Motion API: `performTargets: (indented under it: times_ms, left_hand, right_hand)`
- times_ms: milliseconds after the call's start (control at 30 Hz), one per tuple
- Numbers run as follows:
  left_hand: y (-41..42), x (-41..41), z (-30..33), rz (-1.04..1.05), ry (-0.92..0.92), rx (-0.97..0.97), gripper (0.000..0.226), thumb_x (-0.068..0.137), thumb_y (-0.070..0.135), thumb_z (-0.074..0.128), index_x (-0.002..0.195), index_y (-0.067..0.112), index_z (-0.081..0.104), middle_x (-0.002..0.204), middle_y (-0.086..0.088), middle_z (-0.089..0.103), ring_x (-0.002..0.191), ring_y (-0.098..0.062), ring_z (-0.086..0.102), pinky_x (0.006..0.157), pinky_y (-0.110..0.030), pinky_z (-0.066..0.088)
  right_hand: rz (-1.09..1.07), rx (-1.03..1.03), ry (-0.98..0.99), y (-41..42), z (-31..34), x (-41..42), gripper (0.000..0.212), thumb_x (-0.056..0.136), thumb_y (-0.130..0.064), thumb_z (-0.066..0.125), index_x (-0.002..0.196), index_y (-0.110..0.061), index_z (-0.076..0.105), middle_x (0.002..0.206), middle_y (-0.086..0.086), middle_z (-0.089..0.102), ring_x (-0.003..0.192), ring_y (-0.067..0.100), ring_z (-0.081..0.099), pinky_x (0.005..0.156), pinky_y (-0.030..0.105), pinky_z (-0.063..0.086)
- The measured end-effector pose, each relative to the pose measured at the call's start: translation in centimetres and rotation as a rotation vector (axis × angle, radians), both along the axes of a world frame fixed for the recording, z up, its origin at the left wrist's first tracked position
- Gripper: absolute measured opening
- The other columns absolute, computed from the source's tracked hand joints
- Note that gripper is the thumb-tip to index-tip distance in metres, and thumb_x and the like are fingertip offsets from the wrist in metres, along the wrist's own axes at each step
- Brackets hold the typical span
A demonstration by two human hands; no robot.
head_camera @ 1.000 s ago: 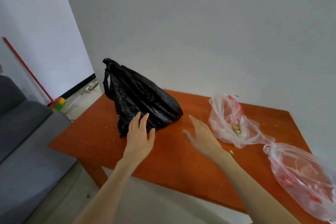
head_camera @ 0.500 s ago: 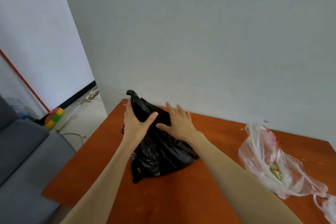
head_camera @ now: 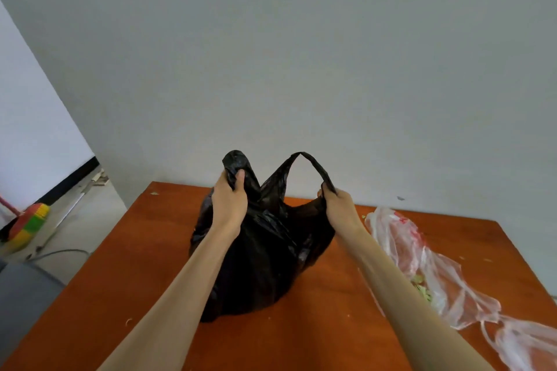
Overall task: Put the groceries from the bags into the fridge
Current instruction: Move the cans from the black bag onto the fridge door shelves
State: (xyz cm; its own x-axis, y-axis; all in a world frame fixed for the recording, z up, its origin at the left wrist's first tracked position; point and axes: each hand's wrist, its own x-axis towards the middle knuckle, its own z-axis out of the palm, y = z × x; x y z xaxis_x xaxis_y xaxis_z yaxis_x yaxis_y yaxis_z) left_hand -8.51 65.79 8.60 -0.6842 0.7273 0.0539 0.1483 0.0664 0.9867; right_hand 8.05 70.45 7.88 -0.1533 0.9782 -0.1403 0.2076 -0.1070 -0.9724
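Now the fingers of the left hand were curled tight round the left handle of the black plastic bag, with the thumb pressed on top. The fingers of the right hand pinched the bottom of the right handle, which stood up in a thin loop. Half a second before, both hands lay flat and open on the crumpled top of the bag. A second before that, they only hovered near it. So the hands had gone from touching to holding, and the two handles were pulled apart. The bag sat on the orange wooden table, between the two arms, with its mouth starting to open. That probably meant the food inside could soon be lifted out. Nothing inside showed yet. A clear plastic bag with red print lay limp just to the right. No fridge was in view.
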Motion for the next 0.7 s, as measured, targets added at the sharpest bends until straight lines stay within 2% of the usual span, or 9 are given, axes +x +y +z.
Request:
performTargets:
  times_ms: [200, 300, 400, 467, 533, 633, 700]
  left_hand:
    - [3.2, 2.3, 0.8, -0.057, -0.060, 0.036, 0.028, 0.099, 0.021, 0.041, 0.118, 0.005, 0.052, 0.106, -0.007, 0.057, 0.104, -0.025, 0.055, 0.087, -0.032, 0.042]
    - [4.8, 2.1, 0.7, -0.099, -0.236, 0.071, 0.015, 0.098, 0.019, 0.042, 0.105, 0.009, 0.052, 0.099, -0.010, 0.059, 0.093, -0.031, 0.061, 0.087, -0.041, 0.049]
    - [5.0, 0.8, 0.1, -0.109, -0.359, 0.004, 0.017, 0.099, 0.018, 0.042, 0.102, 0.006, 0.053, 0.090, -0.011, 0.058, 0.077, -0.026, 0.060, 0.076, -0.039, 0.050]
    - [4.5, -0.9, -0.8, -0.120, -0.336, -0.051, 0.021, 0.098, 0.018, 0.042, 0.106, 0.003, 0.054, 0.082, -0.006, 0.057, 0.077, -0.025, 0.057, 0.071, -0.036, 0.046]
    - [3.8, -2.6, -1.8, -0.142, -0.173, -0.092, 0.021, 0.098, 0.016, 0.043, 0.112, 0.004, 0.051, 0.086, -0.003, 0.055, 0.088, -0.024, 0.053, 0.075, -0.034, 0.040]
    - [2.2, -4.3, -3.3, -0.241, 0.098, -0.151, 0.026, 0.095, 0.012, 0.046, 0.121, 0.011, 0.042, 0.101, -0.001, 0.050, 0.097, -0.019, 0.049, 0.080, -0.030, 0.035]
    - [1.3, -5.1, -4.8, -0.344, 0.295, -0.159, 0.032, 0.092, 0.012, 0.052, 0.122, 0.015, 0.044, 0.106, 0.000, 0.053, 0.101, -0.017, 0.050, 0.083, -0.027, 0.035]
  right_hand:
    - [-0.209, -0.108, 0.144, 1.5, 0.1, 4.3, 0.032, 0.097, -0.018, 0.038, 0.065, -0.018, 0.040, 0.058, 0.000, 0.032, 0.056, 0.016, 0.032, 0.055, 0.031, 0.020]
    - [-0.264, -0.098, 0.181, 1.7, 0.1, 5.4, 0.032, 0.096, -0.022, 0.042, 0.065, -0.018, 0.037, 0.058, 0.000, 0.030, 0.056, 0.017, 0.031, 0.055, 0.031, 0.020]
    - [-0.236, -0.060, 0.205, 0.8, 0.0, 6.5, 0.037, 0.091, -0.032, 0.057, 0.064, -0.016, 0.037, 0.057, -0.001, 0.033, 0.054, 0.016, 0.036, 0.057, 0.029, 0.024]
    - [-0.184, 0.035, 0.045, -0.1, -0.6, 6.9, 0.037, 0.084, -0.036, 0.065, 0.068, -0.014, 0.041, 0.060, -0.001, 0.040, 0.055, 0.014, 0.042, 0.055, 0.022, 0.032]
    - [-0.168, 0.157, -0.242, -0.5, -1.5, 6.6, 0.032, 0.079, -0.042, 0.068, 0.086, -0.015, 0.052, 0.074, -0.002, 0.054, 0.068, 0.012, 0.054, 0.060, 0.021, 0.040]
    - [-0.102, 0.204, -0.519, -0.6, -3.5, 5.6, 0.057, 0.075, -0.054, 0.067, 0.119, -0.020, 0.051, 0.099, -0.004, 0.061, 0.096, 0.017, 0.059, 0.075, 0.026, 0.043]
    - [-0.009, 0.129, -0.710, -0.6, -4.9, 5.0, 0.075, 0.069, -0.068, 0.061, 0.121, -0.015, 0.051, 0.100, -0.001, 0.064, 0.098, 0.023, 0.061, 0.076, 0.030, 0.047]
